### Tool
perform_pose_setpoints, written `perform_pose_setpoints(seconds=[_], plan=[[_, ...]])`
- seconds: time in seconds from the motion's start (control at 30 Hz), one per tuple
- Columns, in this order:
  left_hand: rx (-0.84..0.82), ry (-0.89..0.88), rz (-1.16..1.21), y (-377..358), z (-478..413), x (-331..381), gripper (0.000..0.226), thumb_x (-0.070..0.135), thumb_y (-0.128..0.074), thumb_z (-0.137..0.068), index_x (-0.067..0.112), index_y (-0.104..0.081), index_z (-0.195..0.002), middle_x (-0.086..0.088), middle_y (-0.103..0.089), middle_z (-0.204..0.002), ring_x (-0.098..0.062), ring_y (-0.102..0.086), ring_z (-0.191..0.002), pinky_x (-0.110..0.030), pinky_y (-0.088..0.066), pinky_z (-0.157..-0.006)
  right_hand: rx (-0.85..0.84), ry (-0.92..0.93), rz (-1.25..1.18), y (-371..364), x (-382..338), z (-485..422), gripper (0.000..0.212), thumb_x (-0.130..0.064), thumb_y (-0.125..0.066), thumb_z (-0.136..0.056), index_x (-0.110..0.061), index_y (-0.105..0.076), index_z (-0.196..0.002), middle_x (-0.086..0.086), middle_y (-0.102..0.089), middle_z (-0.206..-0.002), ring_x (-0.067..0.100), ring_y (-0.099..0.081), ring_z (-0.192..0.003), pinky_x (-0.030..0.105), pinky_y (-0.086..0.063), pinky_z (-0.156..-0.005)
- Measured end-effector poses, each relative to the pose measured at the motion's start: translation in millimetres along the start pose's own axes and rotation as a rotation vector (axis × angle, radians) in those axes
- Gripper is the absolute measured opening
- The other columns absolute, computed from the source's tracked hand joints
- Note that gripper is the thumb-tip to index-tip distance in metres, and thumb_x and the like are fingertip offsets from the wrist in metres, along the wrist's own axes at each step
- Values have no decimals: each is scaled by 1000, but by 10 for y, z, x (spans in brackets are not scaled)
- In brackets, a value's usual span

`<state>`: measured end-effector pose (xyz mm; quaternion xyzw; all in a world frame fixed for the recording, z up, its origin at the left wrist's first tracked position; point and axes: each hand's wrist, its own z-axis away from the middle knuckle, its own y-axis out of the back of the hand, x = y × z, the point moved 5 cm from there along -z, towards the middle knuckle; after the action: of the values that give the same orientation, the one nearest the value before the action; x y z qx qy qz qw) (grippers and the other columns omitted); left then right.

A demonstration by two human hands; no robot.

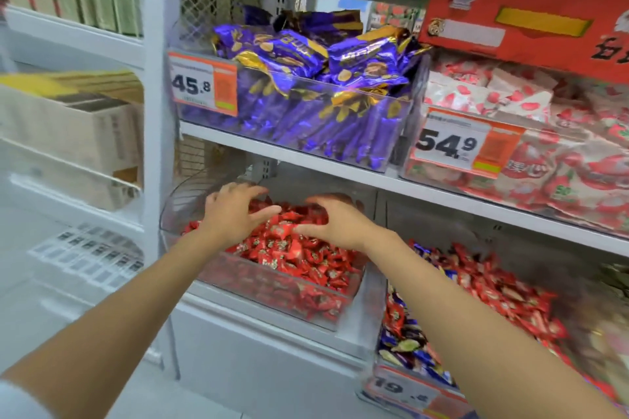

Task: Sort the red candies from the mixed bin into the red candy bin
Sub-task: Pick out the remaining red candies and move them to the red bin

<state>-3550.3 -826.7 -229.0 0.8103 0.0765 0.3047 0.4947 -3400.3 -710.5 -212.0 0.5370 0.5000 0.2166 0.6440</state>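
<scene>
Red candy bin (pixel 177 211) heaped; left hand (pixel 235 214) splayed, empty; right hand (pixel 337 221) clawed, hold unclear. Risk: sweeping pushes red candies (pixel 306 258) over front rim

I count two hands here: my left hand (pixel 231 216) and my right hand (pixel 340 223). There are four clear bins (pixel 177 214) and three price tags (pixel 204 83).

Clear smooth plastic red candy bin (pixel 174 214) — glossy, crinkled red candies (pixel 299 250).
</scene>
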Motion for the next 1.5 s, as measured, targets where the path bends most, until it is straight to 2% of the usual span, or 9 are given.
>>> perform_pose_setpoints(seconds=[0.23,0.37,0.53,0.7,0.87,0.97,1.13,1.27,1.5], plan=[[-110,-368,251,-104,329,1305,45,53,-61,-80,24,-65,-114,3,-68,-110,-17,-60,-104,-36,-46,-93,277,-84,65,629,963,1278,30,-28,-63,-90,-22,-61,-119,0,-63,-122,21,-55,-116,41,-40,-102],[-312,-522,322,-396,690,2235,27,28,-67,-87,18,-66,-111,3,-66,-95,-11,-58,-85,-23,-44,-77,260,-211,45,757,1545,2068,26,-18,-66,-88,-17,-64,-114,0,-63,-111,16,-56,-108,32,-40,-98],[-570,-577,48,-1032,960,2713,58,42,-59,-90,22,-42,-142,-5,-53,-137,-22,-50,-123,-30,-41,-99,207,-353,-82,796,2087,2475,30,-18,-66,-89,-16,-61,-118,-5,-59,-111,-9,-55,-84,14,-35,-79],[-513,-577,-237,-1316,970,2785,51,47,-55,-89,37,-44,-138,1,-45,-143,-24,-38,-131,-35,-32,-103,-55,-458,-128,482,2271,2469,77,-50,-68,-82,-17,-37,-145,2,-37,-149,16,-35,-137,27,-28,-112],[-531,-554,-227,-1495,961,2943,51,48,-56,-86,42,-44,-136,2,-40,-135,-24,-32,-127,-43,-26,-101,-47,-417,-351,453,2244,2434,32,-32,-77,-79,-24,-54,-99,-6,-54,-94,6,-51,-79,24,-42,-71],[-544,-543,-254,-1535,938,2972,40,48,-59,-86,36,-57,-124,1,-48,-122,-24,-39,-120,-42,-30,-98,53,-369,-345,636,2246,2485,20,-19,-74,-82,-21,-57,-92,-5,-53,-119,11,-53,-105,28,-42,-78],[-435,-503,-1,-1416,785,3016,38,51,-71,-76,24,-69,-102,6,-59,-115,-18,-49,-113,-42,-37,-98,220,-398,-559,924,2177,2669,11,-10,-66,-89,-17,-59,-93,20,-66,-100,15,-49,-52,22,-42,-51],[-375,-435,275,-1228,698,3053,39,44,-75,-74,12,-67,-94,0,-61,-83,-14,-53,-72,-30,-43,-71,290,-424,-814,1013,2154,2741,15,-6,-65,-88,-7,-58,-102,7,-63,-81,13,-66,-66,29,-59,-65],[-449,-481,386,-1254,720,3043,27,37,-68,-83,17,-60,-99,3,-63,-98,-9,-59,-82,-22,-41,-74,291,-445,-893,986,2159,2739,16,-8,-64,-89,-9,-55,-102,17,-62,-105,28,-66,-97,43,-59,-80]])
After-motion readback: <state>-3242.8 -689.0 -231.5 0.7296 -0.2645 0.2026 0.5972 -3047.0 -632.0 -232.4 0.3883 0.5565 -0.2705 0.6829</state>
